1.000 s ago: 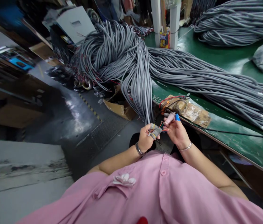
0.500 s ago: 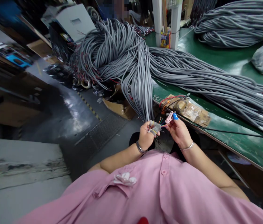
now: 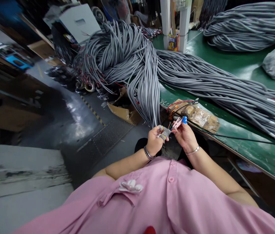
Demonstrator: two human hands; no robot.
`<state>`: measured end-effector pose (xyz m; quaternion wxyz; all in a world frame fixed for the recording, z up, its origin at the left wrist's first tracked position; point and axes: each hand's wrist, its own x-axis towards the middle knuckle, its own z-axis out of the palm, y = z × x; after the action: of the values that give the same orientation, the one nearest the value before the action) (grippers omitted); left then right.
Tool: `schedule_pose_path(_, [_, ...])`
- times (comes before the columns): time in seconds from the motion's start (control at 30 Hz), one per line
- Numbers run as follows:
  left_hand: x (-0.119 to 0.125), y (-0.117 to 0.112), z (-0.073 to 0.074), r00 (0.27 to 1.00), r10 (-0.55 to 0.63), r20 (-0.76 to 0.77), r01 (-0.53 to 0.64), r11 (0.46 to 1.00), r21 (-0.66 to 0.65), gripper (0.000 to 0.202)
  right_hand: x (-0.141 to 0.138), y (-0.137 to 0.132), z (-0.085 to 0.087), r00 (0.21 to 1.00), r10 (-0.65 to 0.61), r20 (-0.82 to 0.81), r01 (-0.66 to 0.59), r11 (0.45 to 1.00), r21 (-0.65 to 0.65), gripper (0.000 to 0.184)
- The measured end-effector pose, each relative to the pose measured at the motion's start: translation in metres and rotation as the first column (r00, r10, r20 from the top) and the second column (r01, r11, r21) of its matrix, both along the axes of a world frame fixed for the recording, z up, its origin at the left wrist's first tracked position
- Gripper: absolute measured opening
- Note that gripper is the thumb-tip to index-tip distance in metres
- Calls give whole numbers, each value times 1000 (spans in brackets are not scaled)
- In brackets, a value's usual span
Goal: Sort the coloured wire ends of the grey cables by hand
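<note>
My left hand point(image 3: 155, 141) is closed around the end of a grey cable point(image 3: 163, 133), whose thin coloured wires fan out toward the right. My right hand point(image 3: 185, 135) is closed on those coloured wire ends point(image 3: 171, 127), pinching them with a pink-covered thumb and a blue-capped fingertip. Both hands sit close together just below the edge of the green bench point(image 3: 225, 130), above my lap. The cable rises from my left hand into a hanging bundle of grey cables point(image 3: 144, 84).
A big heap of grey cables point(image 3: 213, 84) lies across the green bench, with another coil point(image 3: 247, 26) at the back right. A taped brown block point(image 3: 196, 114) with wires sits at the bench edge. A cardboard box point(image 3: 125, 109) and clutter are on the floor to the left.
Both hands have shifted slightly up and to the right, and my right hand's fingers have worked along the coloured wires; the hold on the cable end is unchanged.
</note>
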<state>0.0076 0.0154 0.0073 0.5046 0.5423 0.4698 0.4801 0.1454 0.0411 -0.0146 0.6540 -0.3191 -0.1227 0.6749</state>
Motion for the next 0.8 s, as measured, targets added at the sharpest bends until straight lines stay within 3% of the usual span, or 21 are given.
schedule_pose_path(0.23, [-5,-1,-4,999,-31,-39,31,999,-11,29,-1,-6,-3,997,75,-15,-74,996,52,45])
schedule_pose_path(0.33, [-10,-4,-4,998,-48,-28,48,999,-2,28,6,-13,-9,980,200,-8,-199,977,76,50])
schedule_pose_path(0.5, [-20,-5,-5,998,-58,-20,58,998,-16,28,20,-28,-11,900,422,105,-433,894,117,36])
schedule_pose_path(0.8, [-25,-2,-4,981,-185,-62,185,983,-7,31,17,-29,1,846,429,318,-467,883,52,27])
